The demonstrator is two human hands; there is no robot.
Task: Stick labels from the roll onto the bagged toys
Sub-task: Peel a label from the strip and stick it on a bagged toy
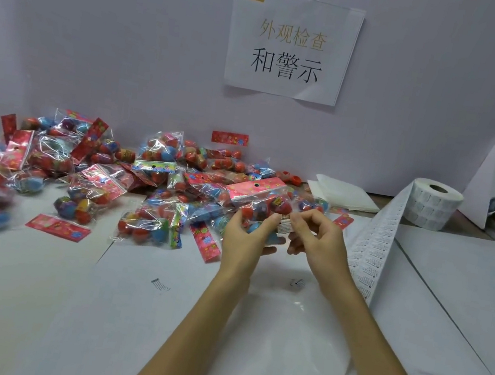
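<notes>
A pale lilac wall [102, 32] closes the back of the booth, and a white paper-covered table [24, 297] fills the lower half. A pile of bagged toys [94, 175] sprawls from nine to eleven o'clock. At twelve a printed sign [291, 44] is taped to the wall. At two o'clock stands the label roll [433, 205], its strip [373, 251] trailing toward the right forearm. Near centre the left hand [244, 236] grips one bag [256, 202] above the table. The right hand [316, 238] pinches a small label [284, 226] at the bag's edge.
</notes>
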